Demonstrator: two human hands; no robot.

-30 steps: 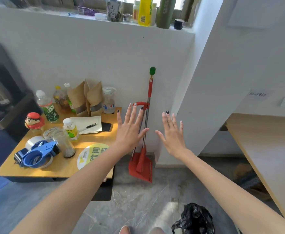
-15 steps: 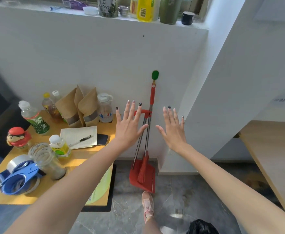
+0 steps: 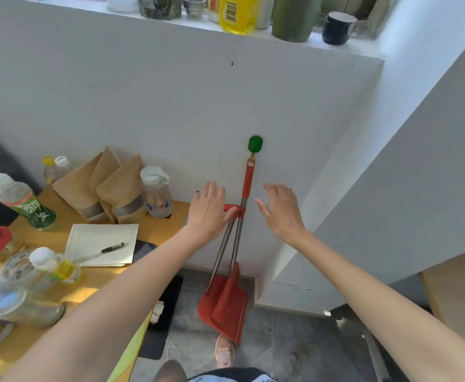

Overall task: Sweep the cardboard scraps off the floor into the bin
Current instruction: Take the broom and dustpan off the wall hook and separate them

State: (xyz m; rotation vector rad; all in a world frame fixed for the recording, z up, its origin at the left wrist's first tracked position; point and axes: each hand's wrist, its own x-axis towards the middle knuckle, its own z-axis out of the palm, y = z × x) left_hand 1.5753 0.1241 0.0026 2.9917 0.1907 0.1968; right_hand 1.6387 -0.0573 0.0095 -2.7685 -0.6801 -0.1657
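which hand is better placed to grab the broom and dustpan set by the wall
Left, probably. The left hand already overlaps the red clip where the two handles meet, its thumb beside the poles. The right hand hovers open, clear of the red broom handle.

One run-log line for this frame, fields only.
phase: reaching for tools | left hand: open, at red clip | right hand: open, beside broom handle | dustpan: on floor against wall | scraps: not visible

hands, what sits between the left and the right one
In the head view, the red broom handle stands upright against the wall between the left hand and the right hand. Neither hand grips it.
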